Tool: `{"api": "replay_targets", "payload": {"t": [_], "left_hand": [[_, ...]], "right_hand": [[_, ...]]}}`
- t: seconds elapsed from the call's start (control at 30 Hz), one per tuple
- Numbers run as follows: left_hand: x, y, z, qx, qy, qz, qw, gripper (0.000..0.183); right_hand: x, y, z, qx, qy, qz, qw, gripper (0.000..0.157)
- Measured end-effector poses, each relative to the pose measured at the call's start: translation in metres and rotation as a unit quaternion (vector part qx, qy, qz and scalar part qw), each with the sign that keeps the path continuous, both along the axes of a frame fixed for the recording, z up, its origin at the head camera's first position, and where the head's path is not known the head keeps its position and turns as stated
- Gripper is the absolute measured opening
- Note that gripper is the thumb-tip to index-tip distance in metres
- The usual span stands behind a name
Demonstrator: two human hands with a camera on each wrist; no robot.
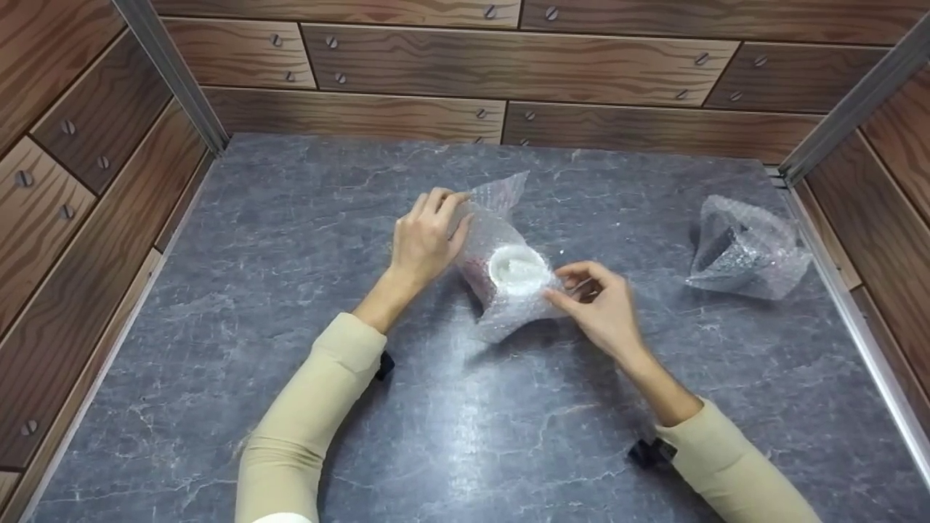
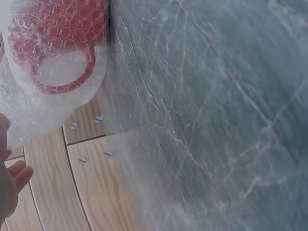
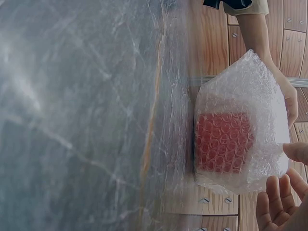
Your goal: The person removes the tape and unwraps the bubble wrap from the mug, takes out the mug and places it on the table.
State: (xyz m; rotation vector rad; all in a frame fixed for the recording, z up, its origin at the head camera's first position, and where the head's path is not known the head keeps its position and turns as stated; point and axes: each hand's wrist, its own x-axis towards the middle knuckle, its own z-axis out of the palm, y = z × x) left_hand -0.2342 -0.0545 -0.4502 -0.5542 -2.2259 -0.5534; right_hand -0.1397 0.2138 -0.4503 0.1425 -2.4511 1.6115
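Observation:
A red mug with a looped handle sits inside clear bubble wrap near the middle of the table. From above, the mug's white opening shows through the plastic. My left hand is at the far left edge of the wrap, its thumb and index fingertip on the plastic. Between thumb and fingers, my right hand pinches the wrap's edge on the right side. The right wrist view shows the mug's red side through the bubbles.
Another bubble-wrapped item, dark and grey inside, lies near the table's right edge. The grey marbled table is bordered by wood-patterned walls and metal posts at its far corners.

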Motion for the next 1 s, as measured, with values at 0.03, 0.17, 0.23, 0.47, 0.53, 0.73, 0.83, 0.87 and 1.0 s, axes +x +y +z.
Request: {"api": "replay_targets", "payload": {"t": [0.03, 0.17, 0.23, 0.47, 0.53, 0.73, 0.83, 0.87, 1.0], "left_hand": [[-0.001, 0.0, 0.0, 0.001, -0.007, 0.002, 1.0, 0.025], [-0.003, 0.001, -0.003, 0.014, -0.026, 0.008, 0.9995, 0.028], [-0.004, 0.001, -0.003, 0.021, -0.031, 0.009, 0.9992, 0.028], [-0.008, 0.003, -0.006, 0.025, -0.058, 0.019, 0.9978, 0.034], [-0.008, 0.003, -0.006, 0.024, -0.064, 0.023, 0.9974, 0.036], [-0.009, 0.001, -0.01, 0.019, -0.08, 0.034, 0.996, 0.042], [-0.01, -0.002, -0.012, 0.017, -0.096, 0.042, 0.9944, 0.045], [-0.01, -0.003, -0.012, 0.016, -0.102, 0.045, 0.9937, 0.046], [-0.011, -0.005, -0.014, 0.012, -0.127, 0.051, 0.9905, 0.049]], "right_hand": [[0.0, 0.0, 0.0, 0.002, 0.0, 0.0, 1.0, 0.03], [0.0, 0.0, 0.0, 0.007, -0.001, -0.001, 1.0, 0.03], [0.0, -0.001, 0.0, 0.006, -0.001, -0.002, 1.0, 0.03], [0.0, 0.0, 0.0, 0.005, 0.001, -0.003, 1.0, 0.029], [0.0, 0.0, 0.0, 0.004, 0.003, -0.003, 1.0, 0.029], [0.001, 0.001, -0.001, 0.006, 0.003, -0.009, 1.0, 0.028], [0.0, 0.001, -0.001, 0.006, 0.001, -0.008, 1.0, 0.029], [0.0, 0.0, -0.001, 0.006, 0.001, -0.007, 1.0, 0.029], [0.0, -0.001, -0.001, 0.004, -0.001, -0.005, 1.0, 0.029]]}}
